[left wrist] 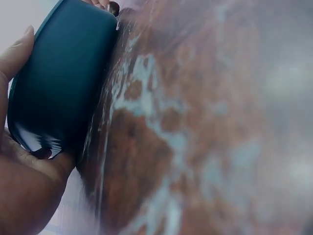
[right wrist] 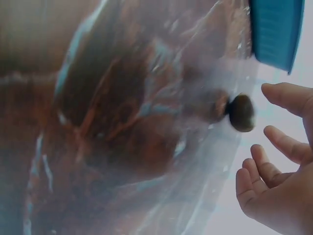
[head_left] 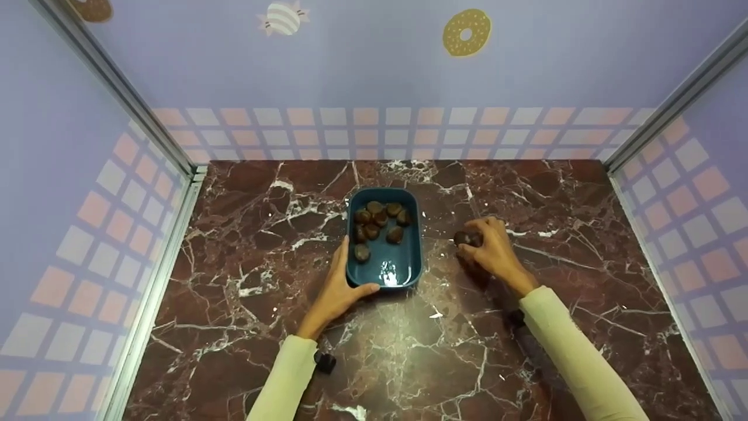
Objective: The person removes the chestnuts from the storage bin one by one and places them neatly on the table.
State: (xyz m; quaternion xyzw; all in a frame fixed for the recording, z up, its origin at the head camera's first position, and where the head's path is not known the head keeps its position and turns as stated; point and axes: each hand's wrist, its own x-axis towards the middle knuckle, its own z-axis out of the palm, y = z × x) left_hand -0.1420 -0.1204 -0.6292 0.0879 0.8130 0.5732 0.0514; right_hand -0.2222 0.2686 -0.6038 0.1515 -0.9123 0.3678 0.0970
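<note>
A dark teal rectangular box [head_left: 388, 263] lies lengthwise on the marbled tabletop, with several brown chestnuts [head_left: 380, 218] inside, mostly toward its far end. My left hand [head_left: 338, 289] holds the box by its near left corner, fingers along the left side and thumb at the near end; the left wrist view shows the box wall [left wrist: 63, 68] between them. Right of the box, my right hand [head_left: 494, 248] reaches over a chestnut [head_left: 467, 238] on the table. In the right wrist view, the fingers spread beside this chestnut [right wrist: 242, 113], with a gap between.
The reddish-brown marbled tabletop [head_left: 245, 339] extends around the box. Behind it rises a lilac wall [head_left: 374, 70] with checks and printed sweets, and side walls [head_left: 76, 251] stand left and right. Dark wrist bands [head_left: 325, 362] sit at the sleeves.
</note>
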